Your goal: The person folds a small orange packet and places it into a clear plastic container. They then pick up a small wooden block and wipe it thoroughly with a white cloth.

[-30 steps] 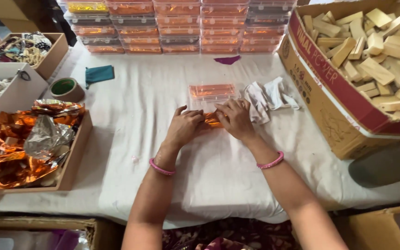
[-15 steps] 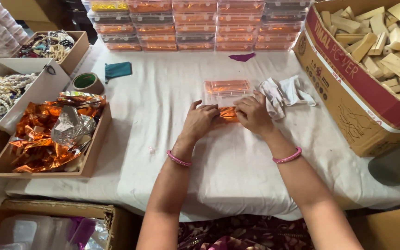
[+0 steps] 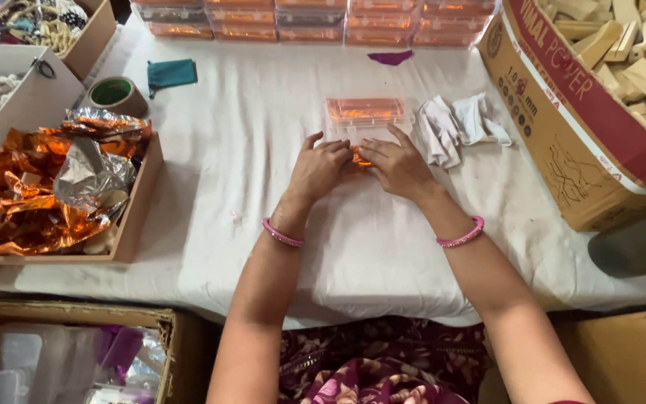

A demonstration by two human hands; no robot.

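Both my hands rest together on the white cloth-covered table (image 3: 263,105). My left hand (image 3: 318,168) and my right hand (image 3: 396,164) press on a small orange foil piece (image 3: 360,159) between their fingers; most of it is hidden. Just beyond the fingertips lies a clear plastic box (image 3: 368,114) with orange contents, its lid open toward me. Each wrist wears a pink bangle.
A shallow cardboard tray of orange and silver foil (image 3: 54,187) sits at the left. Green tape roll (image 3: 114,93), teal pouch (image 3: 171,73), white cloth gloves (image 3: 461,123). A big carton of wooden blocks (image 3: 600,112) stands right. Stacked clear boxes (image 3: 315,19) line the far edge.
The view has shifted so hands sit nearer the frame's middle. Both hands stay together on the foil piece in front of the clear box, with only small finger movement.
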